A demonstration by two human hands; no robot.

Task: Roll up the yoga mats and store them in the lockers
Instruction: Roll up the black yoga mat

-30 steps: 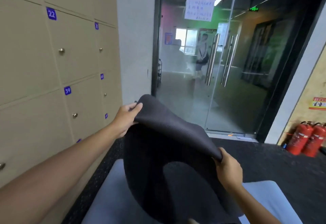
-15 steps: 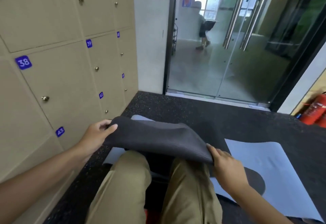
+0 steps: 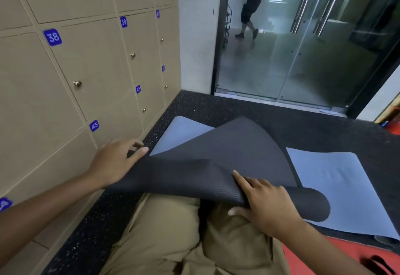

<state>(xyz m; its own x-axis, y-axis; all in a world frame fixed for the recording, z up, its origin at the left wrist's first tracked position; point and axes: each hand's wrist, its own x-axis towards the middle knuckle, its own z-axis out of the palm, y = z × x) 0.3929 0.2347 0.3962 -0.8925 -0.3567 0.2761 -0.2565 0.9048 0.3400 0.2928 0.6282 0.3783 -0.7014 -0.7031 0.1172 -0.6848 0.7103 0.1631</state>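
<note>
Honestly, barely started: left hand (image 3: 112,162) and right hand (image 3: 264,203) each pinch the dark mat's (image 3: 212,158) lifted near edge over the blue mat (image 3: 337,184); nothing rolled, lockers (image 3: 91,62) closed.

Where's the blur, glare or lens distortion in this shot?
Head view: the locker lines bow from the wide-angle lens; the left hand has motion-blurred fingertips; the right hand and dark mat stay fairly sharp; the glass doors carry hazy reflections, with bright window light beyond.

The folded yoga mat (image 3: 216,162) hides the left hand's (image 3: 112,162) fingertips and its grip.
</note>
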